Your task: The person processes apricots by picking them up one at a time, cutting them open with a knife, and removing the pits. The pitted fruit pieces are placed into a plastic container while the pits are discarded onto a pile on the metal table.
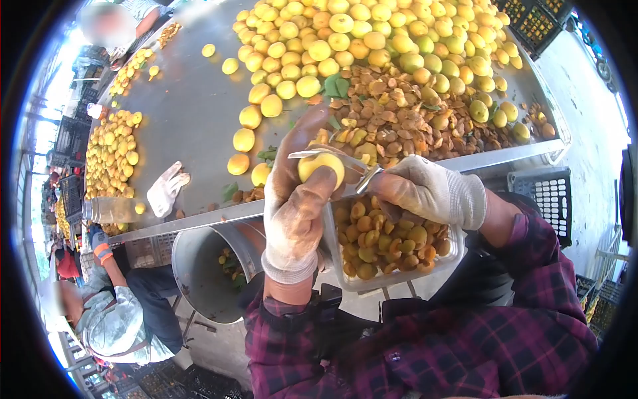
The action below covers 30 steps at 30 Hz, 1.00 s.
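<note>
In a stained white glove, my left hand (pixel 299 199) is closed around a yellow fruit (pixel 321 169), held above the table's front edge. My right hand (pixel 425 193), also gloved, grips a metal cutting tool (pixel 367 179), whose blade reaches across the top of the fruit. Just below both hands sits a clear plastic tub (pixel 352 282) holding many fruit halves (pixel 385 243). Behind the hands, brown pits and scraps (pixel 392 110) lie in a heap on the metal table (pixel 193 100), with a large pile of whole yellow fruit (pixel 345 33) beyond.
A metal bucket (pixel 209 272) stands left of the tub. On the table at left are a white glove (pixel 166 189), a clear jar (pixel 109 210) and more fruit (pixel 111 153). Two other people are at the left. A grey crate (pixel 545 199) is at right.
</note>
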Motion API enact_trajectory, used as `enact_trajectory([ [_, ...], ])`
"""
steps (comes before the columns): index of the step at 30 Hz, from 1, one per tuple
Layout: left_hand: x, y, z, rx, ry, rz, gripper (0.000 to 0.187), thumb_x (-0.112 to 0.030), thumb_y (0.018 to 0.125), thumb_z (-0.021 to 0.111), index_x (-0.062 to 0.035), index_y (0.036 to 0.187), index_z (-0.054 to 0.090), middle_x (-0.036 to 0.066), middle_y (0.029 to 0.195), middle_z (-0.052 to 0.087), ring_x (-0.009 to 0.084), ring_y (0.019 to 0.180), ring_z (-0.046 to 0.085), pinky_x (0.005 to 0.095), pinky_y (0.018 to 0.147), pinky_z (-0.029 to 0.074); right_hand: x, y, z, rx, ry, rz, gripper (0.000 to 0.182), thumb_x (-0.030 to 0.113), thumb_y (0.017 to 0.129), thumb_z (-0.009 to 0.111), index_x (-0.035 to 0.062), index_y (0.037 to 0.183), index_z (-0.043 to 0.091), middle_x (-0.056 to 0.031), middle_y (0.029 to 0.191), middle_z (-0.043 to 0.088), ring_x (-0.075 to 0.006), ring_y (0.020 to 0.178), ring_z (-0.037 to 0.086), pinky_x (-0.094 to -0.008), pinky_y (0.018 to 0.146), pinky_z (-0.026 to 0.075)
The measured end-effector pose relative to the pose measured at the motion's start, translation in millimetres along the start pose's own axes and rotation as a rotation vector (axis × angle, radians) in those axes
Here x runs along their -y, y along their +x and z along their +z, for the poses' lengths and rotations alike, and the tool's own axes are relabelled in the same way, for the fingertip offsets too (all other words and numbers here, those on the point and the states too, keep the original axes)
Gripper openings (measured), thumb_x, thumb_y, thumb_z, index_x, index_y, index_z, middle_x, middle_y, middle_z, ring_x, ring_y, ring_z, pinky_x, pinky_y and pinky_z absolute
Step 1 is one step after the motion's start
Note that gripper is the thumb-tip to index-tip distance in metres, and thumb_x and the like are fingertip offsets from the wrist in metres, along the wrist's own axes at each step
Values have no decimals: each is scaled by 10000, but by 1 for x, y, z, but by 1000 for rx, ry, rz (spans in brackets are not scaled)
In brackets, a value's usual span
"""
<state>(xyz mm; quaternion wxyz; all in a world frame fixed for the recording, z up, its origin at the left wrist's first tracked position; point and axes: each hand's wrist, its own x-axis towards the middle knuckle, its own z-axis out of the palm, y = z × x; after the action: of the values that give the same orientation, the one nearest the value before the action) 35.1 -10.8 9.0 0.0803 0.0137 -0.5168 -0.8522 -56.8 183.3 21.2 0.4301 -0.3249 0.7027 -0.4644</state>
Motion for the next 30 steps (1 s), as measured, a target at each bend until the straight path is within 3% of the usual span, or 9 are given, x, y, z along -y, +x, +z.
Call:
enact_trajectory([
  [5, 8, 9, 9, -164, 272, 240, 758, -361, 940, 658, -11, 1515, 310, 95, 1107, 657, 147, 988, 613, 291, 877, 484, -7, 6, 22, -134, 234, 32, 666, 592, 1002, 448, 14, 736, 643, -12, 608, 587, -92, 542, 531, -272, 518, 418],
  [8, 27, 9, 16, -270, 111, 201, 737, -383, 971, 623, -31, 1523, 286, 117, 1127, 655, 172, 977, 628, 301, 862, 502, -12, 13, 34, -180, 264, 58, 641, 581, 1003, 463, 22, 742, 639, 16, 597, 549, -78, 548, 497, -270, 513, 399],
  [11, 41, 9, 35, -397, -141, 89, 637, -397, 985, 605, -43, 1457, 365, 126, 1113, 650, 204, 963, 656, 338, 834, 534, -30, 28, 61, -337, 404, -97, 577, 546, 1011, 482, 14, 855, 641, 47, 647, 511, -53, 615, 433, -258, 529, 371],
  [17, 43, 21, 24, -441, -121, 90, 642, -150, 878, 749, -41, 1408, 404, 68, 1039, 612, 148, 913, 620, 262, 766, 528, -33, 37, 62, -461, 225, -254, 523, 467, 1033, 491, -25, 940, 640, 21, 701, 543, -75, 697, 447, -296, 581, 423],
  [21, 25, 17, 23, -558, -63, 131, 630, -28, 793, 807, 24, 1326, 476, 58, 1041, 592, 119, 865, 591, 253, 734, 524, -10, 39, 55, -493, -48, -204, 451, 392, 1032, 521, -38, 1004, 653, -106, 685, 601, -118, 670, 514, -336, 599, 458],
  [23, 33, 14, 21, -580, -98, 177, 608, -77, 823, 796, 38, 1328, 477, 92, 1033, 630, 140, 824, 620, 259, 704, 537, -11, 41, 69, -501, 185, -205, 400, 357, 1031, 510, -11, 1028, 669, -198, 717, 638, -241, 683, 649, -408, 627, 496],
  [25, 22, 10, 27, -555, -162, 78, 550, -210, 887, 742, 57, 1297, 490, 145, 1028, 669, 185, 813, 665, 265, 647, 546, -24, 50, 74, -606, -217, -282, 387, 360, 1019, 511, 17, 1136, 647, -248, 795, 657, -393, 806, 685, -475, 660, 511],
  [28, 26, 15, 19, -561, 20, 68, 457, -387, 974, 572, 28, 1165, 571, 198, 894, 705, 116, 497, 573, 221, 394, 381, -30, 61, 69, -521, -189, -254, 480, 421, 995, 537, 49, 1298, 560, -260, 844, 663, -454, 844, 646, -501, 660, 508],
  [30, 22, 15, 18, -535, -23, 43, 493, -409, 975, 571, 50, 1154, 562, 206, 927, 698, 195, 665, 666, 269, 544, 497, -34, 62, 68, -490, -165, -278, 474, 425, 1009, 520, 31, 1265, 579, -245, 844, 675, -430, 830, 663, -474, 660, 516],
])
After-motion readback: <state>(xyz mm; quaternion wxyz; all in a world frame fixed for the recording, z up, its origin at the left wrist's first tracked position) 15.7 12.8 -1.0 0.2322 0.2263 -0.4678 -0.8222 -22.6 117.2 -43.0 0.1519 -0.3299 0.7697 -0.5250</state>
